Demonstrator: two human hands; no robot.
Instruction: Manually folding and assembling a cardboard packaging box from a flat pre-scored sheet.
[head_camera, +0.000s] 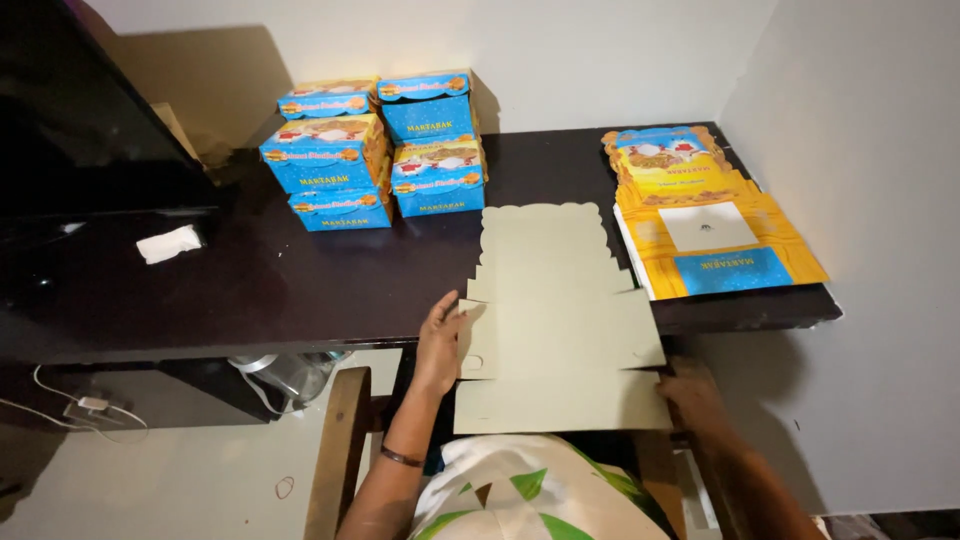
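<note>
I'm looking down at a dark desk (300, 280) and both hands are working a flat, unfolded carton blank (560, 320), plain grey side up, lying at the near edge of the desk right in front of me with its lower flap hanging over the edge. The left hand (440, 345) is resting open against the blank's left side flap, fingers flat on the card. The right hand (690, 400) is pinching the lower right corner of the blank, thumb on top as far as I can tell. To me this reads as the start of folding: the sheet is still completely flat, no wall raised yet. The next move, I'd judge, is calling for a firm crease along the near fold line while the left hand is pinning the panel down, so the sheet isn't sliding on the desk. Just beside the blank on the right, a stack of printed yellow-and-blue flat blanks (715, 235) is waiting. At the back, touching the wall, finished blue boxes (385, 150) are sitting stacked in two columns. A white crumpled tissue (168, 243) is lying well apart on the left.
</note>
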